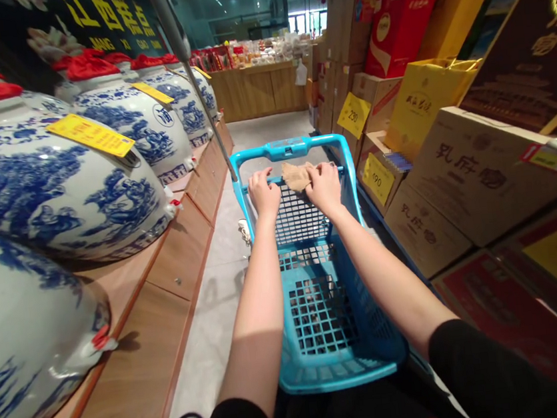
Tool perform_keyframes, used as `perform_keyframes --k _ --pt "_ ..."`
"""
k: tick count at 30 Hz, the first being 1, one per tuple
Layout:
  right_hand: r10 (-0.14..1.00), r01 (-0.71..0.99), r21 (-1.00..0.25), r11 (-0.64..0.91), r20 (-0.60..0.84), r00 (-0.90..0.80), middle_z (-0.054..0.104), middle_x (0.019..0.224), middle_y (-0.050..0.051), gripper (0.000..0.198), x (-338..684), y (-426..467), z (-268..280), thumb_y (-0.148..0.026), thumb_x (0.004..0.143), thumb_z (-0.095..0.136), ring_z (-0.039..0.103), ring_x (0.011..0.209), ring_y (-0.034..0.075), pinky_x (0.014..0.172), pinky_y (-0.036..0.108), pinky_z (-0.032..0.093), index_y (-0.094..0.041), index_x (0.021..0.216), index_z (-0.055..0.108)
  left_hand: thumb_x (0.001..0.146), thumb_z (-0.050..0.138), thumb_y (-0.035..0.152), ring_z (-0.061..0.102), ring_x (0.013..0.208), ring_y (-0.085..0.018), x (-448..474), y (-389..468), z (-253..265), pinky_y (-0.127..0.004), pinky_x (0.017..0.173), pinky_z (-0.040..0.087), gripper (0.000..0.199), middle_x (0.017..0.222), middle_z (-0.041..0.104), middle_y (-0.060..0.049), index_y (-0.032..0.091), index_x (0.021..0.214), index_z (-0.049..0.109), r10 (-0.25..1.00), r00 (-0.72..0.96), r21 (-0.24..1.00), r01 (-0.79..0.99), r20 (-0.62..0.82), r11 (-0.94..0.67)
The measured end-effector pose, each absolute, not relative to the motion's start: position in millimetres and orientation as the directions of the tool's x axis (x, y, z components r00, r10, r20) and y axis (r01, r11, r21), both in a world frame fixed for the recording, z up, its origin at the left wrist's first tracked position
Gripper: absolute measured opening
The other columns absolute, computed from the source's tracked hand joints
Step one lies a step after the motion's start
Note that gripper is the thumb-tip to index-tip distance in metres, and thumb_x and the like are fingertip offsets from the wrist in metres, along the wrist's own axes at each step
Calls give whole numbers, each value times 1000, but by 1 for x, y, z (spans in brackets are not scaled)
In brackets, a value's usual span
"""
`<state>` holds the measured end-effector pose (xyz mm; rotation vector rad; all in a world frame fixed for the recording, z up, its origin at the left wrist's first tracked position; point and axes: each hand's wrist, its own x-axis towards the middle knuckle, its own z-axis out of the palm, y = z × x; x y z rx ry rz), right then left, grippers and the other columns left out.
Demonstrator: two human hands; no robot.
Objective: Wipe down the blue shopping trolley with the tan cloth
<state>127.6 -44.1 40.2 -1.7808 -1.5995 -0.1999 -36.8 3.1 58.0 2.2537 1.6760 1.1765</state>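
A blue plastic shopping basket cart [368, 286] with grid walls and a grid bottom stands right in front of me. My left hand [264, 195] is at the left part of the cart's far rim, its fingers curled over the edge. To the right along that same rim, my right hand [325, 189] pinches a crumpled light-brown cloth [295, 176]. The cloth hangs partly over the grid wall, between my two hands. Beyond both hands rises the cart's blue handle [287, 146]. The undersides of my fingers are hidden.
Large blue-and-white porcelain jars [53, 174] with red covers line a wooden ledge [182, 247] on the left. Stacked cartons [475, 173] and a yellow gift bag [418, 106] crowd the right. A grey aisle floor [269, 128] leads to a wooden counter [260, 92] holding packaged goods.
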Motion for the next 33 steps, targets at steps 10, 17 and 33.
perform_keyframes --k 10,17,33 --pt "810 903 -365 228 585 32 68 145 19 41 119 -36 35 -32 98 54 55 143 36 129 62 34 -15 134 65 84 44 -3 63 131 -29 -36 17 50 -44 121 46 54 127 74 -11 20 119 78 820 67 577 678 568 -455" --pt "695 912 -410 -10 653 301 68 134 25 41 134 -33 30 -36 108 44 55 139 42 124 70 31 -12 116 75 86 48 -3 65 126 -29 -29 16 44 -40 117 48 47 124 75 -10 21 112 79 834 84 604 651 545 -460" --pt "761 930 -364 46 616 204 72 128 20 58 130 -35 39 -29 103 45 62 123 36 120 56 41 -8 156 51 85 46 -4 68 121 -27 -32 24 41 -38 116 47 47 117 77 -9 20 105 80 820 84 612 623 567 -487"
